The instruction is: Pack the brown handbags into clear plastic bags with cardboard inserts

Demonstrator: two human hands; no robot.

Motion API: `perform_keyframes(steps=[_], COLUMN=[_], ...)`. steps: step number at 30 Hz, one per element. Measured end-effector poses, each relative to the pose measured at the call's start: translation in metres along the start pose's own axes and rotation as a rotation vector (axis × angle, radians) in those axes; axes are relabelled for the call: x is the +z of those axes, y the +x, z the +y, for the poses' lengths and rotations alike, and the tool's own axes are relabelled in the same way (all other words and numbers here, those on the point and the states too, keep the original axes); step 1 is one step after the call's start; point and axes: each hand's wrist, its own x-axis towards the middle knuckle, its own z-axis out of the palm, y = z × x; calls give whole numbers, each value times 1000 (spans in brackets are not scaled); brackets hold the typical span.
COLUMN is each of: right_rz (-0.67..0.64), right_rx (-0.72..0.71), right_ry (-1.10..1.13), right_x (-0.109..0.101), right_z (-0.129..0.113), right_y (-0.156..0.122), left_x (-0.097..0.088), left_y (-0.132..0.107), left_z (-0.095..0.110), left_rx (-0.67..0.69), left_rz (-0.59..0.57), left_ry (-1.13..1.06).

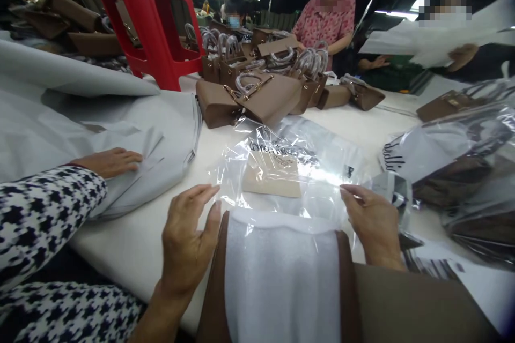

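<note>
Your left hand [189, 244] and right hand [372, 222], fingers spread, flank the clear bag [281, 171] mouth at lower centre; left nearer.

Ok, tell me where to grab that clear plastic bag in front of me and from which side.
Grip the clear plastic bag at its near open edge, one corner per side, where the left hand and right hand already flank it. That mouth faces the white-wrapped brown bag, and the film lies flat, so coming from the near side looks easiest.
</note>
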Motion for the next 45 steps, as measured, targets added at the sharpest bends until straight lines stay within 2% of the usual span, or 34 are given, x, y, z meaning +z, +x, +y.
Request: perform_keyframes(steps=[1,2,4,5,6,8,10,13,18,20,22,25,27,29,32,35,39,42,45], right_rz=[17,29,35,26,10,-21,-22,-7,7,13,32,68,25,-21,-10,11,25,81,170], right_rx=[-27,-54,-84,-84,-75,-64,-79,-151,-313,-319,-263,-114,10,116,133,-30,-240,-331,-421], right_ry=[-42,-99,-248,-321,-379,-462,-464,-342,-43,85,129,162,245,358,416,302,238,268,319], right_x=[-1,-3,-4,-4,-4,-3,-2,-4,-11,-10,-6,1,3,4,3,0,-6,-10,-9], right_z=[-4,-8,-15,-19,-23,-30,-34,-35,-29,-24,-19,-11,-9,-11,-23,-33,-31,-22,-18], right_y=[1,1,0,-1,-2,-5,-7,-5,0,-5,-13,-26,-32,-34,-33,-34,-41,-51,-68], left_x=[-6,-12,-16,-15,-12,-3,6,7,-12,-15,-11,-4,-3,-2,5,20,34,27,9], left_y=[-1,-3,-5,-6,-7,-9,-11,-11,-14,-20,-28,-37,-39,-35,-18,11,46,49,32], left_z=[10,22,49,62,76,97,108,97,37,20,12,7,7,9,14,12,-10,-26,-25], left_rx=[-3,-18,-48,-58,-67,-76,-47,-5,-228,-235,-165,10,124,218,307,334,304,280,255], left_rz=[-49,-166,-515,-661,-754,-849,-882,-851,-685,-611,-523,-293,-155,-81,-90,-143,-188,-122,-103], left_ry=[-38,-108,-291,-365,-409,-440,-410,-302,-51,128,263,323,350,411,491,539,555,443,208])
